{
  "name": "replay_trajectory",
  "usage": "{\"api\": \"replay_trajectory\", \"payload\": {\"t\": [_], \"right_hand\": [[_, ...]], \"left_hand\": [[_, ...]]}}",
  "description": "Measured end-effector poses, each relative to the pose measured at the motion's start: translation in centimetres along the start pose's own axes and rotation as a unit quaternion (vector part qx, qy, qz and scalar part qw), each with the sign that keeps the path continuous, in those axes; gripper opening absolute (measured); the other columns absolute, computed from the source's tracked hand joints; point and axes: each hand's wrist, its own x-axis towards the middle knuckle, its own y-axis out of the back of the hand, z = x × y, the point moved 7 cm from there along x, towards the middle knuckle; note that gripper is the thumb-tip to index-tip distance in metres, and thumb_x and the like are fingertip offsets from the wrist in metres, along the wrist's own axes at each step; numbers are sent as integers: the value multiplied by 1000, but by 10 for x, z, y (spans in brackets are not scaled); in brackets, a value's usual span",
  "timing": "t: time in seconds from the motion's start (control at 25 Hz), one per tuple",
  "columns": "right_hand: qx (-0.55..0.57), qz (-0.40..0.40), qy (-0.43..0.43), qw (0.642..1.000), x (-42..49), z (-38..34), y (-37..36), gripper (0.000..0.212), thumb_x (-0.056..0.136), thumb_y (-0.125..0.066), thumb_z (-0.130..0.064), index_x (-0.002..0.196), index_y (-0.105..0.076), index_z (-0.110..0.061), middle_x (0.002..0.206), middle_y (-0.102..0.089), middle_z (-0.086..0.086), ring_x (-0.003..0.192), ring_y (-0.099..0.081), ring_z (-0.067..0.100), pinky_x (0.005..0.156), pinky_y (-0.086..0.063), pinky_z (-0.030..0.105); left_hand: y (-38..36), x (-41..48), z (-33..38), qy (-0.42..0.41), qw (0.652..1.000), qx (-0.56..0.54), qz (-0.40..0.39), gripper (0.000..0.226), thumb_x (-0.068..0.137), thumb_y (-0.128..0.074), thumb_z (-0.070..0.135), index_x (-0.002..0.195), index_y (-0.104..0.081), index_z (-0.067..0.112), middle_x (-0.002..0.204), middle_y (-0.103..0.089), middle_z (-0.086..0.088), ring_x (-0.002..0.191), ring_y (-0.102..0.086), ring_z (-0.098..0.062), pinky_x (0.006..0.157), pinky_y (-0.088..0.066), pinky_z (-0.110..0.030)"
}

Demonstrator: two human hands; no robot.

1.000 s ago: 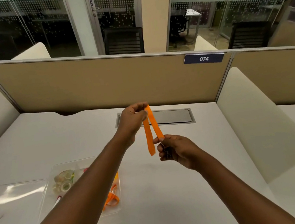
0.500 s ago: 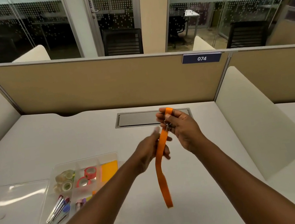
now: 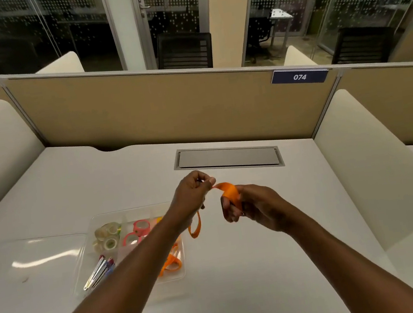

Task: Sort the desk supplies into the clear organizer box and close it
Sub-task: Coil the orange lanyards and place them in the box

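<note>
Orange strap (image 3: 229,191): held above the desk, wound over the right hand's fingers, its tail hanging below the left hand.
Organizer box (image 3: 128,213): clear, open, divided; holds tape rolls (image 3: 108,236), pens (image 3: 98,273), another orange strap (image 3: 171,264).
Lid (image 3: 33,265): clear, flat, left of the box.

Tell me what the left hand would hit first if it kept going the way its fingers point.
Probably the orange strap wrapped over the right hand. The left hand points rightward at it and already pinches its end; depth is hard to judge.
</note>
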Motion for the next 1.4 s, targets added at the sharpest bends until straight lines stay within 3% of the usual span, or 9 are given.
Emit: {"api": "replay_trajectory", "payload": {"t": [0.16, 0.28, 0.36, 0.44, 0.68, 0.88, 1.12, 1.24, 1.4], "right_hand": [[107, 135, 68, 983, 26, -8, 4, 33, 106, -35, -13, 122, -63, -6, 109, -72, 13, 103, -69, 28, 94, -55, 38], [-70, 232, 65, 968, 36, -1, 13, 26, 103, -47, -13, 119, -67, -15, 107, -75, 1, 102, -71, 19, 84, -58, 29], [-244, 182, 35, 952, 41, 8, 5, 22, 100, -52, -17, 107, -73, -20, 91, -75, -8, 83, -71, 8, 74, -56, 27], [-301, 81, -17, 950, 43, 20, -11, 23, 102, -50, -24, 95, -71, -18, 75, -70, -9, 68, -63, 5, 67, -49, 28], [-129, -63, -109, 984, 45, 33, -57, 37, 105, -34, -24, 114, -59, 2, 95, -74, 15, 88, -70, 24, 79, -55, 30], [128, 9, -107, 986, 66, 58, -83, 27, 86, -46, -18, 97, -64, -3, 81, -65, 11, 72, -60, 20, 71, -52, 31], [144, 137, -173, 965, 86, 108, -106, 16, 90, -57, -8, 96, -69, 1, 81, -67, 13, 72, -64, 21, 80, -57, 36], [32, 165, -205, 964, 99, 130, -115, 15, 87, -61, -10, 96, -70, -2, 87, -73, 12, 77, -70, 21, 75, -58, 31], [-242, 222, -195, 924, 111, 153, -115, 18, 85, -69, -35, 95, -68, -21, 86, -74, -1, 80, -71, 17, 71, -57, 32]], "left_hand": [[-24, -38, -33, 31, 999, 36, 5, 34, 102, -40, 45, 90, -59, 19, 79, -62, -4, 67, -52, -16, 58, -44, -36], [-31, -54, -15, -61, 990, 126, -12, 27, 102, -44, 33, 93, -63, 15, 78, -64, 2, 67, -53, -3, 63, -42, -20], [-22, -55, 0, -109, 979, 168, -39, 16, 98, -55, 25, 95, -68, 15, 75, -58, 13, 66, -53, 3, 58, -34, -8], [-6, -49, 3, -116, 971, 199, -64, 11, 94, -60, 19, 95, -70, 15, 79, -55, 14, 71, -55, 0, 60, -34, -7], [52, -30, -26, -43, 997, 57, -31, 16, 93, -62, 16, 104, -70, 24, 95, -68, 5, 85, -62, -7, 72, -50, -19], [67, -37, -69, 52, 992, -116, -15, 22, 99, -53, 24, 104, -72, 13, 100, -73, -5, 94, -69, -18, 77, -58, -30], [88, -50, -115, 109, 984, -136, -26, 23, 98, -55, 23, 103, -71, 8, 94, -72, -20, 82, -70, -25, 73, -60, -32], [104, -50, -142, 120, 991, -45, 39, 16, 94, -62, 19, 104, -73, 14, 94, -75, -7, 86, -72, -23, 74, -60, -33], [109, -49, -167, 107, 979, 151, 84, 17, 93, -62, 18, 103, -74, 14, 94, -74, -3, 81, -65, -15, 63, -43, -15]]}}
